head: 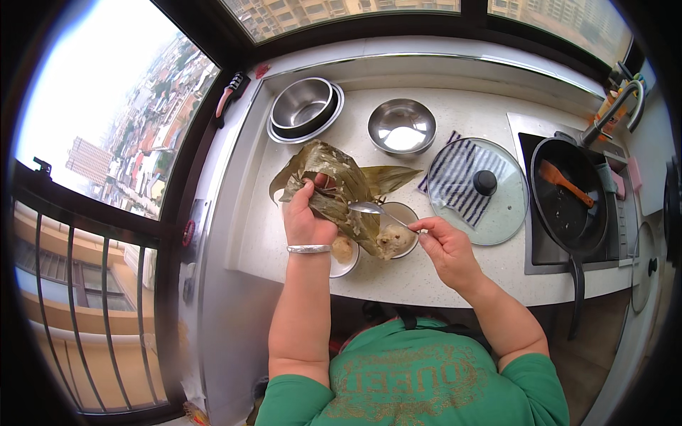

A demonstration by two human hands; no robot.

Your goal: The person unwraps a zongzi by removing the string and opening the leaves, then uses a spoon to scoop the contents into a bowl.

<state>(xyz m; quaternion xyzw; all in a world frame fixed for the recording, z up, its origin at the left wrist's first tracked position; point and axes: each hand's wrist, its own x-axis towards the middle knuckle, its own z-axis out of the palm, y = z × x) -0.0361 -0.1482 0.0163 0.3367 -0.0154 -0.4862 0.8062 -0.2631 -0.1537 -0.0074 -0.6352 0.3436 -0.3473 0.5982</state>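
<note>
In my left hand [311, 218] is a bunch of large green-brown leaves [335, 165], spread open, with sticky rice grains clinging to them. My right hand [446, 250] grips the thin handle of a metal spoon [367, 208], whose bowl touches or lies just over the leaf surface. Below the leaves, a white bowl [407, 214] holds a lump of sticky rice [395, 240]. A second white bowl [349, 266] with a pale brown lump of food [341, 249] sits under my left wrist, partly hidden. One leaf tip [391, 178] points right across the counter.
A steel bowl [402, 125] and nested steel basins [302, 104] stand at the back. To the right, a glass lid [503, 213] rests on a striped cloth [461, 154]. A black frying pan [567, 229] with an orange-brown spatula [567, 183] sits over the sink [538, 261], beside the faucet [634, 98].
</note>
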